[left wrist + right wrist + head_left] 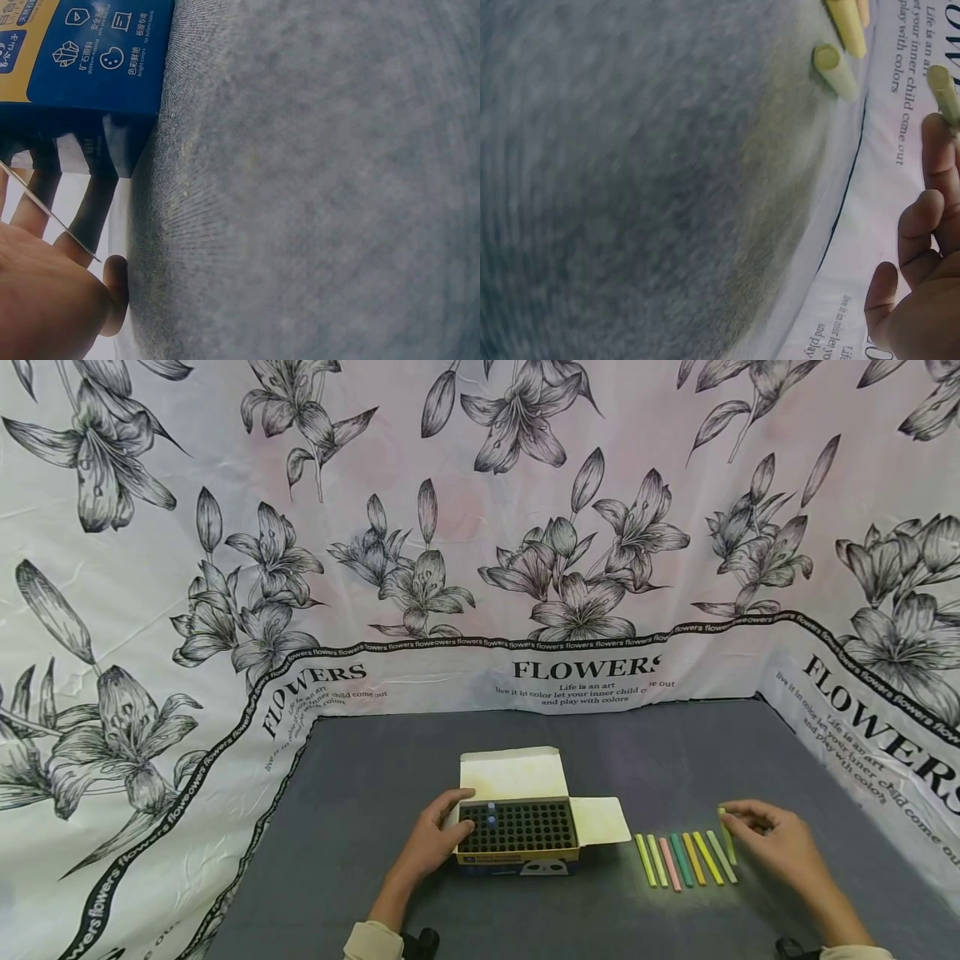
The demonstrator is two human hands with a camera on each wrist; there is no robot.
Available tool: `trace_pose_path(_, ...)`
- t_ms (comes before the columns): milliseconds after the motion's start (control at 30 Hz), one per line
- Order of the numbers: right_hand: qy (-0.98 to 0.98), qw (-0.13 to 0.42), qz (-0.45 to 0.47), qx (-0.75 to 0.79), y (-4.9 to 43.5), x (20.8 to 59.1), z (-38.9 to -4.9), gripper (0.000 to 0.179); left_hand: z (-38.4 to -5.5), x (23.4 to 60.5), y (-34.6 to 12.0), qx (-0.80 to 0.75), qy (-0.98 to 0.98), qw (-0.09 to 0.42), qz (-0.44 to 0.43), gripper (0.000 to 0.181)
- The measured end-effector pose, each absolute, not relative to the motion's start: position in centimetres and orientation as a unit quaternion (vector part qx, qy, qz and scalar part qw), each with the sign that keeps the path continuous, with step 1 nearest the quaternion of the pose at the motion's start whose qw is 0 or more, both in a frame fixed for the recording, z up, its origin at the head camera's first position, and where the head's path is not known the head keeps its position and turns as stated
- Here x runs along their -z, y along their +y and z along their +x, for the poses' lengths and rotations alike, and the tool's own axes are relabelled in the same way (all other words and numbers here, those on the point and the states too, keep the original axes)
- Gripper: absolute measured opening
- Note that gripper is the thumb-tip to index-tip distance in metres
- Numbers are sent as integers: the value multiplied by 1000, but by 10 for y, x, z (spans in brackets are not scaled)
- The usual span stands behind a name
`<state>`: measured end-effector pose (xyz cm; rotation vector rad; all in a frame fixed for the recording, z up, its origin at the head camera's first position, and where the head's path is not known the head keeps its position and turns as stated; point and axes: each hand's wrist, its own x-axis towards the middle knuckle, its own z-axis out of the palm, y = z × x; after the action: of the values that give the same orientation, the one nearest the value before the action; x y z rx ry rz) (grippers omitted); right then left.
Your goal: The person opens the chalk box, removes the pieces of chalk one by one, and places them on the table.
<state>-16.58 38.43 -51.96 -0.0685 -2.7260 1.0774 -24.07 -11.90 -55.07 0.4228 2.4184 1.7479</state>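
My left hand [431, 842] grips the left end of a blue and yellow chalk box [510, 863], thumb by the rim. In the left wrist view its fingers [94, 206] reach the end of the box. Inside sits a black holder [536, 827] full of round holes, with blue chalk ends [491, 814] showing near its left. Right of the box, my right hand [780, 843] pinches a yellow-green chalk stick [730, 845] near its upper end. In the right wrist view that stick's tip [941, 86] stands above the fingers.
A row of several chalk sticks [681, 860] in yellow, green, pink and orange lies between the box and my right hand. Open box flaps [600, 821] extend back and right. A flower-printed sheet [450, 677] borders the grey table [375, 760].
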Motion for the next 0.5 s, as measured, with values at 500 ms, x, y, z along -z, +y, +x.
trace_pose_path(500,-976,2,-18,-216,396,525,-180,33,-241,552,-121,-581,797,66,149,46)
